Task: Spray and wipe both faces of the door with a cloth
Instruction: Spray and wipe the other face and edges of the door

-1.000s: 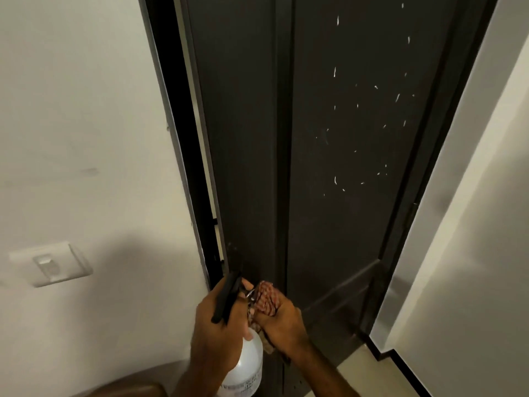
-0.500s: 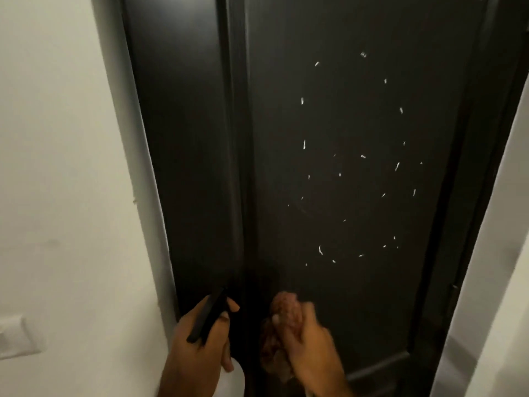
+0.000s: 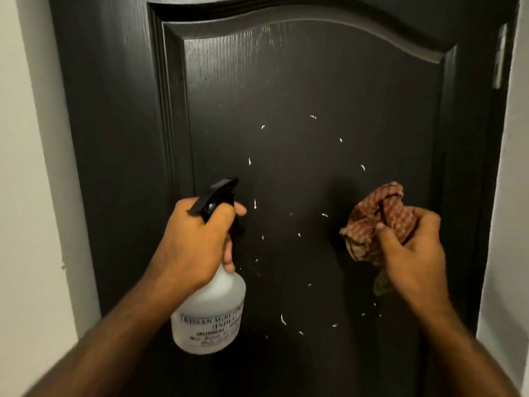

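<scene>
Spray bottle [image 3: 210, 313] left of cloth [image 3: 378, 224], before door [image 3: 315, 96].

Dim light; glare on door [image 3: 300, 96] top, forearms blurred, edges bowed.

Dark door [image 3: 114, 138], seen head-on in my feed: the only surface here that bears anything. Its raised panel [image 3: 315, 96], arched at the top, carries scattered white flecks of spray [image 3: 282, 319], spread loosely from mid-panel down to the lower right. A faint wet streak shows near the arch. A metal hinge [image 3: 499, 58] sits on the right edge. Pale wall [image 3: 23, 196] flanks the door on both sides. Nothing else rests on it: I see the spray bottle [image 3: 209, 316] gripped in the left hand [image 3: 197, 239] and the checked cloth [image 3: 378, 219] bunched in the right hand [image 3: 412, 253], both in front of the panel.
</scene>
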A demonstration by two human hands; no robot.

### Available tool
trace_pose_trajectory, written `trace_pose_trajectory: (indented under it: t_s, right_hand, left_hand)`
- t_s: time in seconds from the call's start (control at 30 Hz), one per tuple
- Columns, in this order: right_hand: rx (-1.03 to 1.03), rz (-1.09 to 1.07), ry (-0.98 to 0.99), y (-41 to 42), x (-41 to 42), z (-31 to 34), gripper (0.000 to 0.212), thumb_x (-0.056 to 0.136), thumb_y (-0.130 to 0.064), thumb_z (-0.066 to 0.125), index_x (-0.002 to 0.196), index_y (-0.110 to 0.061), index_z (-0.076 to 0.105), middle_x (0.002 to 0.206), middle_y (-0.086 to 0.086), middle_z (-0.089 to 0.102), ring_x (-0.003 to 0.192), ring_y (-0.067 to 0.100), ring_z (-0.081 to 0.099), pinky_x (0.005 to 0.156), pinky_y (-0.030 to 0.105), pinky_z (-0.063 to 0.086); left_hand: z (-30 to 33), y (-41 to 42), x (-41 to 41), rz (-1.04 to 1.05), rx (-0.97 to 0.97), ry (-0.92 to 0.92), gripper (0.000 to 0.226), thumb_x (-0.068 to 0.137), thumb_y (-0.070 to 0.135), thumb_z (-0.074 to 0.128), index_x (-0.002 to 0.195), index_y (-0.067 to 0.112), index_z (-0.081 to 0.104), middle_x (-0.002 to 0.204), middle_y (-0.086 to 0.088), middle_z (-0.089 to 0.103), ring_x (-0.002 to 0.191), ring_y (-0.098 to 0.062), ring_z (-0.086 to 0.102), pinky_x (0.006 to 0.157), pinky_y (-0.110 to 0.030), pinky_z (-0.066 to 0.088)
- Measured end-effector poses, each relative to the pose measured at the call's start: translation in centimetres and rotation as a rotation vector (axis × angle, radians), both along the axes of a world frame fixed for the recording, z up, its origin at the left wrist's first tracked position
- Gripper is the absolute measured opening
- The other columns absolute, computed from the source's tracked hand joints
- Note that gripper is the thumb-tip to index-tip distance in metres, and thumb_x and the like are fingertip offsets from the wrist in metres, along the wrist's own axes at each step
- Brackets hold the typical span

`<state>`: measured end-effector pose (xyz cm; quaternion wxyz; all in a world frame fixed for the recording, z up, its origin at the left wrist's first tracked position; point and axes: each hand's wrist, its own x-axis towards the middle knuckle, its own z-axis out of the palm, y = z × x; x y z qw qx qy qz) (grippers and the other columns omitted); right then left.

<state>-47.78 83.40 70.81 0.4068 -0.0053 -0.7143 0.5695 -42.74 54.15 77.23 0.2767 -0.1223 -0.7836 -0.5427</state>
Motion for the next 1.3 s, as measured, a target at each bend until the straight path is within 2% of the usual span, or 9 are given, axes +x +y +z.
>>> trace_pose_trajectory:
  t_s: [0.2,0.3,0.43,0.57,0.77,0.97,1.07,1.17,1.3]
  right_hand:
    - [0.24,-0.356,0.246,1.0,-2.8,7.7,0.046,0.09,-0.041,0.079,0.128,-0.03,0.055,0.117,0.001,0.071,0.104,0.024,0.07,0.09,0.052,0.062]
    - [0.201,-0.34,0.372,0.4,-4.9,11.1,0.047,0.092,-0.035,0.075,0.134,-0.025,0.059,0.127,0.001,0.068,0.114,0.016,0.065,0.104,0.041,0.056]
    - [0.254,-0.256,0.428,-2.6,-7.5,14.5,0.047,0.092,-0.04,0.071,0.136,-0.024,0.067,0.129,0.002,0.069,0.116,0.016,0.065,0.106,0.032,0.051]
    - [0.393,-0.271,0.43,-5.8,-8.6,14.4,0.045,0.097,-0.036,0.069,0.138,-0.021,0.063,0.123,0.005,0.064,0.11,0.018,0.064,0.099,0.038,0.054]
    - [0.942,-0.193,0.583,-5.6,-8.4,8.0,0.05,0.094,-0.041,0.062,0.141,-0.025,0.065,0.121,0.002,0.064,0.108,0.023,0.062,0.074,0.042,0.06]
    - [0.419,-0.477,0.535,-3.9,-11.1,13.8,0.043,0.093,-0.042,0.061,0.133,-0.03,0.072,0.116,0.005,0.066,0.098,0.023,0.066,0.078,0.035,0.052]
    - [0.345,-0.508,0.541,-6.3,-11.6,16.6,0.043,0.093,-0.042,0.06,0.133,-0.028,0.07,0.121,0.005,0.064,0.1,0.021,0.066,0.081,0.034,0.052]
    - [0.499,-0.488,0.597,-9.3,-11.2,16.0,0.042,0.089,-0.039,0.065,0.128,-0.023,0.071,0.117,0.009,0.064,0.096,0.028,0.066,0.072,0.038,0.055]
    - [0.947,-0.377,0.804,-10.2,-11.4,9.7,0.041,0.089,-0.036,0.07,0.125,-0.019,0.076,0.107,0.011,0.068,0.088,0.032,0.065,0.067,0.045,0.052]
  left_hand:
    - [6.5,2.3,-2.4,0.053,-0.088,0.051,0.029,0.102,0.025,0.051,0.097,0.011,0.076,0.046,-0.01,0.062,0.041,-0.024,0.065,0.048,-0.03,0.058]
    - [8.1,2.7,-3.1,0.117,-0.162,0.074,0.03,0.101,0.03,0.053,0.094,0.012,0.075,0.043,-0.007,0.064,0.04,-0.019,0.068,0.047,-0.026,0.059]
    - [9.0,3.5,-3.7,0.142,-0.172,0.058,0.032,0.1,0.033,0.055,0.093,0.009,0.074,0.045,-0.004,0.065,0.04,-0.016,0.068,0.056,-0.041,0.068]
    - [9.0,4.0,-4.7,0.207,-0.221,0.039,0.035,0.101,0.038,0.055,0.091,0.01,0.072,0.053,-0.006,0.07,0.042,-0.017,0.071,0.058,-0.038,0.068]
    - [7.8,3.4,-4.8,0.209,-0.262,-0.002,0.03,0.103,0.036,0.056,0.093,0.013,0.073,0.055,-0.006,0.072,0.043,-0.015,0.072,0.05,-0.029,0.059]
    - [7.4,1.3,-4.5,0.2,-0.202,-0.071,0.029,0.101,0.037,0.058,0.097,0.012,0.073,0.045,-0.004,0.068,0.043,-0.018,0.071,0.055,-0.032,0.059]
    - [7.2,0.9,-4.7,0.208,-0.192,-0.04,0.027,0.101,0.038,0.059,0.099,0.014,0.072,0.045,-0.003,0.067,0.042,-0.015,0.07,0.05,-0.028,0.057]
    - [6.9,1.0,-4.9,0.208,-0.183,0.005,0.026,0.102,0.035,0.058,0.097,0.013,0.073,0.046,-0.003,0.066,0.041,-0.015,0.069,0.047,-0.026,0.057]
    - [6.3,1.3,-5.2,0.198,-0.2,0.048,0.029,0.1,0.03,0.056,0.097,0.008,0.074,0.045,-0.007,0.066,0.043,-0.019,0.071,0.054,-0.03,0.06]
